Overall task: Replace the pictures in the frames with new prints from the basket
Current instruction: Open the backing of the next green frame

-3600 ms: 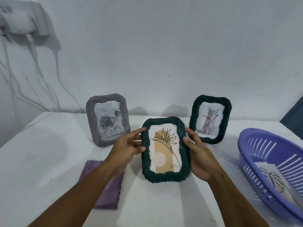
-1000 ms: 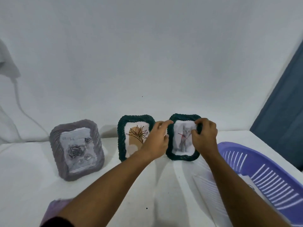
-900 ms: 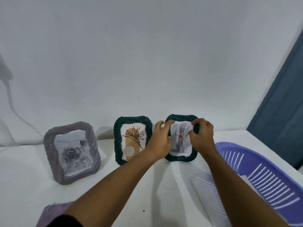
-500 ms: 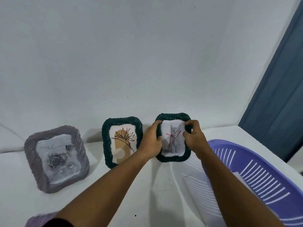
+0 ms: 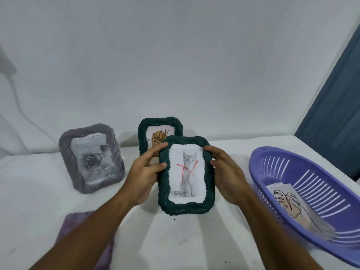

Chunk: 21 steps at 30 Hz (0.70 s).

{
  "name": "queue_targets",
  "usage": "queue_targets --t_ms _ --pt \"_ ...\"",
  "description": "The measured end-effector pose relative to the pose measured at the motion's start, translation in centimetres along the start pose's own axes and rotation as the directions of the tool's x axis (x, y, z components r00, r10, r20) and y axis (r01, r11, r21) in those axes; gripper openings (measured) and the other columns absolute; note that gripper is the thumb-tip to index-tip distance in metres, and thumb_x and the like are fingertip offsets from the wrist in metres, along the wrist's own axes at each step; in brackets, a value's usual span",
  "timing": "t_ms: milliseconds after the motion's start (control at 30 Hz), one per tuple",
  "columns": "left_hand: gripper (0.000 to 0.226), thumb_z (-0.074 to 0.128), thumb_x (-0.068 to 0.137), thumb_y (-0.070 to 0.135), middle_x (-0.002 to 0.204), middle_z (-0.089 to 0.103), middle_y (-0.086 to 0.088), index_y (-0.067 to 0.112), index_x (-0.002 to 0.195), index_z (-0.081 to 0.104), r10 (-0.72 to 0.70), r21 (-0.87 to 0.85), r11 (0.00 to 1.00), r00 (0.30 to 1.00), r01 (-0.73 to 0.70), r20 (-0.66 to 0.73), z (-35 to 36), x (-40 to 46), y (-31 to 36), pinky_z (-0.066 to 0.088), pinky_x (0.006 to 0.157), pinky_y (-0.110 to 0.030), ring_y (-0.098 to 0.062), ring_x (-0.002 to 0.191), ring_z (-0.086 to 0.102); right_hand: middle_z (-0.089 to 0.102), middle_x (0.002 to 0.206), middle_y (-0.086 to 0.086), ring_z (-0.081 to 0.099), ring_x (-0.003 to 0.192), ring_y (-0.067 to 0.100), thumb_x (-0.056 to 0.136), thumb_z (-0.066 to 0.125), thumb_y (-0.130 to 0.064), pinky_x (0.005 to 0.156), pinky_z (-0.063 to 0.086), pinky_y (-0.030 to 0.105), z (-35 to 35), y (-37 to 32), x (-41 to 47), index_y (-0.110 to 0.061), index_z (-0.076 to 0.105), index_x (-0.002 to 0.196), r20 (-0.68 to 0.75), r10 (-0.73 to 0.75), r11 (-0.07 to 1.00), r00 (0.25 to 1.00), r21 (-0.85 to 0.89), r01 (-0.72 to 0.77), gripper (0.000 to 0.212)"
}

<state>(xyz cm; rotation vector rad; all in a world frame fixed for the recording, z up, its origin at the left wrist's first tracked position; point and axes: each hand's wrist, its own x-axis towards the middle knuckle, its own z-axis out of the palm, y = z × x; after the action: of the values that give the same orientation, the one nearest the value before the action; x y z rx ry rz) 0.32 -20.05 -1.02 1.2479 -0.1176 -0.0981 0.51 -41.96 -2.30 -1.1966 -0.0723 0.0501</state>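
In the head view, above the white surface (image 5: 35,201): a dark green frame (image 5: 186,176) with a cat picture (image 5: 186,173) crossed by red lines, lifted clear and tilted back toward the camera. Left hand (image 5: 145,177) clamped on the frame's left edge, thumb over the front rim; right hand (image 5: 227,177) clamped on its right edge likewise. Behind it, upright near the wall, a second green frame (image 5: 148,129) with a line-drawn plant, partly hidden. Left of that, well apart, a grey frame (image 5: 91,157) with a rose picture, leaning back. At right, a purple slotted basket (image 5: 319,166) with a leaf print (image 5: 290,206) lying inside. At lower left, a purple cloth (image 5: 76,227) flat under the left forearm.
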Motion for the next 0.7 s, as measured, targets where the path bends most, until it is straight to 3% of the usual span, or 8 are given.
queue_targets --t_ms 233,300,367,433,533,600,700 --pt "0.051 0.046 0.086 -0.015 0.117 0.058 -0.013 0.019 0.119 0.063 -0.114 0.047 0.992 0.990 0.118 -0.087 -3.8 -5.0 -1.9 0.054 0.067 -0.034 -0.023 0.093 0.063 0.064 0.117 0.011 0.060 0.100 0.021 0.092 0.031 0.009 0.080 0.050 0.031 2.1 5.3 -3.0 -0.009 0.062 0.113 0.000 0.174 0.984 0.985 0.030 -0.174 0.042" --pt "0.051 0.048 0.085 -0.013 0.114 0.059 -0.014 0.023 0.117 0.065 -0.131 0.071 0.987 0.983 0.141 -0.127 -4.2 -5.8 -1.9 0.051 0.065 -0.034 -0.024 0.088 0.062 0.062 0.115 0.013 0.058 0.095 0.022 0.093 0.032 0.007 0.075 0.048 0.031 2.5 6.3 -3.5 -0.014 0.062 0.110 -0.017 0.216 0.974 0.976 -0.066 -0.216 0.040" --pt "0.051 0.049 0.085 -0.013 0.106 0.059 -0.014 0.026 0.113 0.067 -0.146 0.086 0.983 0.971 0.164 -0.188 -4.4 -6.3 -1.6 0.050 0.063 -0.035 -0.024 0.082 0.061 0.061 0.114 0.010 0.058 0.094 0.023 0.095 0.033 0.001 0.074 0.048 0.033 2.9 6.6 -3.8 -0.021 0.058 0.109 -0.020 0.239 0.921 0.971 -0.312 -0.233 0.036" --pt "0.051 0.048 0.086 -0.012 0.092 0.058 -0.011 0.028 0.112 0.066 -0.147 0.076 0.983 0.963 0.168 -0.227 -4.3 -6.8 -0.9 0.049 0.058 -0.033 -0.021 0.075 0.060 0.059 0.117 0.000 0.058 0.098 0.017 0.097 0.038 -0.008 0.077 0.050 0.027 3.7 6.4 -4.0 -0.028 0.053 0.110 -0.019 0.212 0.821 0.977 -0.540 -0.189 0.028" --pt "0.049 0.048 0.089 -0.009 0.088 0.057 -0.008 0.030 0.116 0.061 -0.133 0.097 0.982 0.962 0.160 -0.240 -3.4 -6.9 0.5 0.048 0.058 -0.033 -0.019 0.072 0.059 0.056 0.120 -0.007 0.056 0.097 0.008 0.097 0.046 -0.018 0.072 0.047 0.013 5.0 5.0 -3.7 -0.029 0.050 0.112 -0.016 0.034 0.707 0.999 -0.707 -0.035 0.019" --pt "0.041 0.049 0.092 -0.001 0.096 0.061 -0.009 0.029 0.121 0.056 -0.150 0.088 0.981 0.960 0.175 -0.237 -2.5 -6.7 1.2 0.049 0.059 -0.035 -0.020 0.072 0.060 0.055 0.116 -0.009 0.055 0.094 0.007 0.097 0.049 -0.025 0.065 0.043 0.008 6.0 3.4 -3.5 -0.029 0.049 0.114 -0.015 -0.034 0.664 0.999 -0.748 0.012 0.018" --pt "0.032 0.050 0.095 0.007 0.105 0.069 -0.011 0.021 0.124 0.053 -0.197 0.050 0.976 0.960 0.211 -0.197 -1.0 -6.1 1.8 0.055 0.062 -0.038 -0.026 0.078 0.069 0.058 0.113 -0.005 0.059 0.093 0.012 0.095 0.050 -0.034 0.063 0.047 0.014 7.2 0.9 -3.3 -0.027 0.051 0.116 0.004 -0.023 0.723 1.000 -0.691 0.020 0.022"
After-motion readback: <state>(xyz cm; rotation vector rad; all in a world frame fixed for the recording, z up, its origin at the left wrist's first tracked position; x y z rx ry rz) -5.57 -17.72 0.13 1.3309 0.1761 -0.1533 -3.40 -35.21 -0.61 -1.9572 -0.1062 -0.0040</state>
